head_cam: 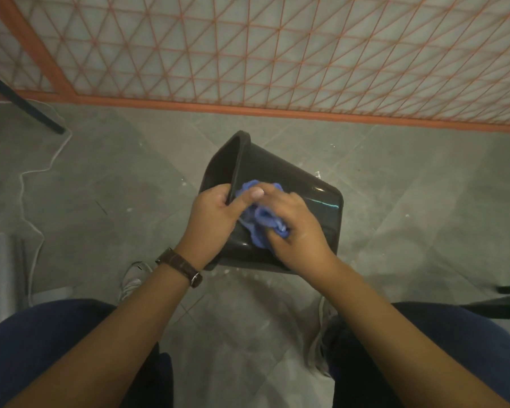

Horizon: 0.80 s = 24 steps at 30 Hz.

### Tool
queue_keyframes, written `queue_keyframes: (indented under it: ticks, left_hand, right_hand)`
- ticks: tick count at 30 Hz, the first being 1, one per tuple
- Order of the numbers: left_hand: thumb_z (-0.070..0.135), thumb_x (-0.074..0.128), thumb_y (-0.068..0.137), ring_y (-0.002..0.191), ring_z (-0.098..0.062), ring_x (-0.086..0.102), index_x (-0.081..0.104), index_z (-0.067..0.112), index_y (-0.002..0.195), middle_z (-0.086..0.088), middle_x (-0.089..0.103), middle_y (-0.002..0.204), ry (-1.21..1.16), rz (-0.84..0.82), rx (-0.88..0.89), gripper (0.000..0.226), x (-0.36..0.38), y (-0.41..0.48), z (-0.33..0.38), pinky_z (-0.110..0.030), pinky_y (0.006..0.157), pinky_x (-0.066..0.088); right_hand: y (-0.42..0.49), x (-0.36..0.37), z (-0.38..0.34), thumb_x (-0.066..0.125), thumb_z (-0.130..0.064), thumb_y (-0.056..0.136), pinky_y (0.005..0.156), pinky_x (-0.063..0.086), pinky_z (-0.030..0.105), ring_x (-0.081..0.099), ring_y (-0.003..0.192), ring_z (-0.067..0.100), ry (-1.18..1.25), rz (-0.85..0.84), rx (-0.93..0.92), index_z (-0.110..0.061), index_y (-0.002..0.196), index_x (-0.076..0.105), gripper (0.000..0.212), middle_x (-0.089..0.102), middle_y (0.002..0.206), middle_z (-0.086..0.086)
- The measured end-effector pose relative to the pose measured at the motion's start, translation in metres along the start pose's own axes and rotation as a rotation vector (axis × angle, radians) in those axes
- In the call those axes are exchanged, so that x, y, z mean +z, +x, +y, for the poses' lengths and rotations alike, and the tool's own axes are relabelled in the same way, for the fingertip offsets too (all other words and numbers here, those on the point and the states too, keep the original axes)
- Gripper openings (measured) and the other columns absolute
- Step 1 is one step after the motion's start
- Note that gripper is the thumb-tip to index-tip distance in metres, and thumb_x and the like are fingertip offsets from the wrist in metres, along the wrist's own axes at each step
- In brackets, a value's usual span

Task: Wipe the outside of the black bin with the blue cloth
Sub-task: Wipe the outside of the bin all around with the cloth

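Grey floor point(136, 172) | black bin point(292, 184) tipped, mouth pointed upper-left (interior unseen) | rim gripped by left hand point(215, 219) fingers | blue cloth point(262, 222) clutched by right hand point(295, 228)

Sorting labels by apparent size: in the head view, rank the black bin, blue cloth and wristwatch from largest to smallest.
1. black bin, largest.
2. blue cloth, partly hidden under the right hand.
3. wristwatch on the left wrist, smallest, though nearer the camera.

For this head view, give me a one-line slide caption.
Left hand grips the tilted bin by its rim while right hand presses the cloth against its side.
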<state>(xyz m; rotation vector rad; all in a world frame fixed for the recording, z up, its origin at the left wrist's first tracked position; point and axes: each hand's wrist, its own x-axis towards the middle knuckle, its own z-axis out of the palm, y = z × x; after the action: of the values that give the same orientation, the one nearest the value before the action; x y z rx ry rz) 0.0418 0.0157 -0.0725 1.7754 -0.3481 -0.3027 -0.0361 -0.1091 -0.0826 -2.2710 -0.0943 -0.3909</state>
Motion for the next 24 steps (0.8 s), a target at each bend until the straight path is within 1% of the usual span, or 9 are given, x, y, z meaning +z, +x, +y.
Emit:
queue_keyframes:
  ticks: [3,7,9,10,13,16,20,22,24]
  left_hand:
    - [0.045,0.059,0.081,0.045,-0.002,0.045,0.051,0.012,0.057,0.007,0.049,0.045,0.000,0.040,-0.048,0.042,0.000,0.004,-0.002,-0.010,0.049,0.038]
    - [0.031,0.060,0.089,0.046,-0.008,0.031,0.044,-0.006,0.060,0.000,0.036,0.047,0.023,0.085,-0.061,0.050,0.002,0.006,-0.006,-0.016,0.046,0.030]
    - [0.030,0.060,0.090,0.045,-0.006,0.030,0.044,-0.003,0.061,0.002,0.035,0.045,0.030,0.102,-0.075,0.047,0.000,0.008,-0.008,-0.016,0.045,0.030]
    - [0.031,0.060,0.090,0.050,-0.009,0.035,0.046,-0.007,0.063,-0.005,0.038,0.050,0.023,0.102,-0.085,0.049,0.000,0.008,-0.008,-0.019,0.048,0.033]
    - [0.038,0.058,0.090,0.066,-0.022,0.047,0.054,-0.018,0.081,-0.024,0.055,0.068,-0.010,0.091,-0.105,0.056,-0.003,0.009,-0.008,-0.030,0.062,0.041]
    - [0.040,0.056,0.091,0.068,-0.025,0.050,0.055,-0.017,0.086,-0.040,0.057,0.080,0.010,0.095,-0.091,0.058,-0.007,0.008,-0.002,-0.035,0.063,0.043]
    - [0.040,0.055,0.092,0.065,-0.027,0.048,0.051,-0.018,0.082,-0.034,0.056,0.072,0.065,0.083,-0.035,0.059,-0.008,0.008,0.001,-0.037,0.058,0.043]
    - [0.040,0.055,0.092,0.066,-0.029,0.051,0.052,-0.018,0.083,-0.036,0.056,0.074,0.060,0.058,-0.029,0.059,-0.006,0.006,0.001,-0.048,0.063,0.049]
    - [0.036,0.055,0.092,0.063,-0.027,0.047,0.050,-0.019,0.081,-0.036,0.052,0.069,0.049,0.047,-0.012,0.056,-0.004,0.003,0.003,-0.045,0.058,0.046]
  right_hand:
    - [-0.011,-0.001,-0.006,0.045,-0.008,0.079,0.084,0.044,0.038,0.057,0.095,0.026,-0.013,-0.049,-0.017,-0.019,0.119,0.062,0.044,0.057,0.130,-0.001]
    - [-0.020,-0.009,0.000,0.057,0.004,0.071,0.081,0.046,0.037,0.054,0.091,0.022,-0.038,-0.093,-0.039,-0.024,0.112,0.063,0.051,0.056,0.126,-0.005]
    - [-0.025,-0.013,0.007,0.062,0.004,0.072,0.086,0.048,0.038,0.056,0.098,0.024,-0.013,-0.090,0.002,-0.027,0.110,0.063,0.049,0.055,0.124,-0.009]
    - [-0.027,-0.016,0.011,0.063,0.002,0.074,0.090,0.047,0.037,0.057,0.104,0.022,0.002,-0.076,0.028,-0.027,0.109,0.063,0.045,0.054,0.123,-0.009]
    - [-0.034,-0.027,0.027,0.059,-0.011,0.076,0.095,0.045,0.026,0.055,0.112,0.012,0.044,0.043,0.125,-0.026,0.106,0.060,0.034,0.054,0.117,-0.007]
    - [-0.040,-0.036,0.045,0.052,-0.013,0.075,0.089,0.040,0.010,0.054,0.101,0.006,0.000,0.246,0.302,-0.025,0.104,0.057,0.032,0.052,0.107,-0.007]
    - [-0.044,-0.036,0.059,0.053,-0.011,0.088,0.093,0.042,0.028,0.050,0.106,0.016,-0.148,0.393,0.598,-0.018,0.118,0.055,0.031,0.052,0.113,-0.002]
    - [-0.039,-0.035,0.058,0.049,-0.011,0.092,0.090,0.041,0.025,0.053,0.105,0.015,-0.051,0.479,0.672,-0.015,0.119,0.053,0.028,0.054,0.111,-0.001]
    - [-0.032,-0.035,0.051,0.044,-0.007,0.095,0.083,0.044,0.015,0.059,0.096,0.007,0.159,0.594,0.716,-0.008,0.118,0.051,0.024,0.058,0.106,0.004]
